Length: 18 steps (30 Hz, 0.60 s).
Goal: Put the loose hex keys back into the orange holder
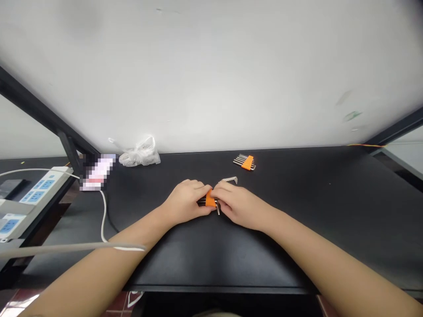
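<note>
Near the middle of the black table, my left hand (185, 200) is closed around an orange hex key holder (210, 199), with its thumb and fingers at the holder's left side. My right hand (236, 201) meets it from the right, fingers pressed on the holder and the key ends. A bent key end sticks out below, between the two hands. Just beyond my right hand lie a few loose silver hex keys (234, 179). Farther back, a second orange holder (247, 163) rests on the table with several hex keys in it. My fingers partly hide the held set.
A tied clear plastic bag (140, 154) sits at the back left, near a blurred-out phone-like item (98, 172) with a white cable (105, 211). Power strips (41, 189) stand at far left. A white wall rises behind the black tabletop (313, 189).
</note>
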### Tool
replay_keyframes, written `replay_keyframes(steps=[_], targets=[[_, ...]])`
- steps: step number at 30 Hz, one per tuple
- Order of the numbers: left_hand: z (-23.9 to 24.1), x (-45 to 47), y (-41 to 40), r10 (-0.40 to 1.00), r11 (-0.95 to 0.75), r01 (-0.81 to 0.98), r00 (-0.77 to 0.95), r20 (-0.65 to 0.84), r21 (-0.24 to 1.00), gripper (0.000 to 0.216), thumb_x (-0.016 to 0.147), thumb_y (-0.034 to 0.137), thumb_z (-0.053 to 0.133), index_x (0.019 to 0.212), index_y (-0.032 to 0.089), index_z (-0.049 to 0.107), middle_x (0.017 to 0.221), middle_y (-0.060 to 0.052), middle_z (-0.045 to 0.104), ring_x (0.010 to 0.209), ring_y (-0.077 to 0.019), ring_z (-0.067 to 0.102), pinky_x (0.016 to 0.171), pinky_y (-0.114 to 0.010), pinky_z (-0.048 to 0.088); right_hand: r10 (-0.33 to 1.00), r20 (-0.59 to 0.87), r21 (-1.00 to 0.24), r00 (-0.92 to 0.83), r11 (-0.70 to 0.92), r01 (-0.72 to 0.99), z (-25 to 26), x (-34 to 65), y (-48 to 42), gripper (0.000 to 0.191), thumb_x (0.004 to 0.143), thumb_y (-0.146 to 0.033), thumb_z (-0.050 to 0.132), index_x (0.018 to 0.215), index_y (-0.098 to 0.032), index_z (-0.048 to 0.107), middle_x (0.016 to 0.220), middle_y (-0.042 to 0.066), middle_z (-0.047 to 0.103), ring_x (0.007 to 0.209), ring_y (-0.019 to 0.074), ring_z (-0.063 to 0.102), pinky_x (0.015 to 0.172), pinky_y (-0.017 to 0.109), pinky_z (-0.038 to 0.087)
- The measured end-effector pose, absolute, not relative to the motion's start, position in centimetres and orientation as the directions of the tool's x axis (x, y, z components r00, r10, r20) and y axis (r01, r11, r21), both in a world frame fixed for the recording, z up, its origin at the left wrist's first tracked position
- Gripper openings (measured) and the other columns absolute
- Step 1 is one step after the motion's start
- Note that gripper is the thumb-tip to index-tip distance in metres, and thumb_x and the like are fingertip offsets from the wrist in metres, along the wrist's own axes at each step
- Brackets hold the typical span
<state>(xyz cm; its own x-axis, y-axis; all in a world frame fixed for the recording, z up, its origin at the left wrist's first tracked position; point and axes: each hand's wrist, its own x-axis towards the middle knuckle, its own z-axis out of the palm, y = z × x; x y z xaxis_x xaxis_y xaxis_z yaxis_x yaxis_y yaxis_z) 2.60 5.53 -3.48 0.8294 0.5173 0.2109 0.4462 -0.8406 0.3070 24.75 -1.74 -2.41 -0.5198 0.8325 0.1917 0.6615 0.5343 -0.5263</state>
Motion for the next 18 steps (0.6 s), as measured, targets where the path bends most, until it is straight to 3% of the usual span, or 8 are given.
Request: replay_keyframes(steps=[2,4,7,10,18], targets=[[-3.4,2.6,5.4,0.519,-0.840,0.451,0.829,0.208,0.303,0.020,0.088,0.041,0.068,0.095,0.023,0.063,0.079,0.000,0.061,0.077,-0.0173,0.058,0.074,-0.031,0.042,0.853,0.199,-0.677,-0.483,0.476,0.562,-2.4,24.8,-1.6,0.025,0.089,-0.004,0.048,0.106,-0.022,0.056,0.099,0.003,0.061,0.077,0.0144,0.060,0.069,0.027,0.050],[-3.4,2.6,5.5,0.536,-0.831,0.471,0.819,0.203,0.296,0.021,0.088,0.041,0.068,0.097,0.023,0.063,0.077,0.001,0.060,0.074,-0.0167,0.056,0.073,-0.031,0.042,0.890,0.229,-0.717,-0.395,0.429,0.550,-2.7,25.5,-1.0,0.027,0.088,-0.005,0.049,0.108,-0.022,0.056,0.098,0.003,0.062,0.076,0.0141,0.060,0.069,0.027,0.051],[-3.6,2.5,5.7,0.554,-0.819,0.490,0.810,0.191,0.298,0.026,0.087,0.040,0.069,0.106,0.023,0.063,0.077,0.001,0.060,0.073,-0.0168,0.056,0.075,-0.031,0.043,0.912,0.325,-0.551,-0.249,0.397,0.734,-3.4,27.5,0.1,0.020,0.092,-0.012,0.052,0.105,-0.021,0.064,0.103,0.006,0.063,0.083,0.0168,0.062,0.078,0.032,0.052],[-3.6,2.4,5.9,0.565,-0.809,0.495,0.804,0.187,0.318,0.028,0.087,0.041,0.069,0.108,0.023,0.063,0.078,0.001,0.061,0.075,-0.0168,0.057,0.077,-0.031,0.044,0.927,0.298,-0.412,-0.228,0.341,0.845,-4.4,29.0,0.9,0.017,0.096,-0.018,0.054,0.101,-0.021,0.069,0.105,0.007,0.064,0.086,0.0184,0.063,0.080,0.033,0.052],[-3.4,2.3,6.0,0.591,-0.789,0.521,0.789,0.171,0.325,0.029,0.085,0.043,0.071,0.105,0.024,0.063,0.078,0.002,0.060,0.074,-0.0164,0.057,0.076,-0.029,0.044,0.931,0.243,-0.317,-0.273,0.342,0.885,-5.3,29.0,1.4,0.017,0.098,-0.020,0.054,0.101,-0.020,0.071,0.108,0.008,0.062,0.087,0.0181,0.064,0.081,0.031,0.053]])
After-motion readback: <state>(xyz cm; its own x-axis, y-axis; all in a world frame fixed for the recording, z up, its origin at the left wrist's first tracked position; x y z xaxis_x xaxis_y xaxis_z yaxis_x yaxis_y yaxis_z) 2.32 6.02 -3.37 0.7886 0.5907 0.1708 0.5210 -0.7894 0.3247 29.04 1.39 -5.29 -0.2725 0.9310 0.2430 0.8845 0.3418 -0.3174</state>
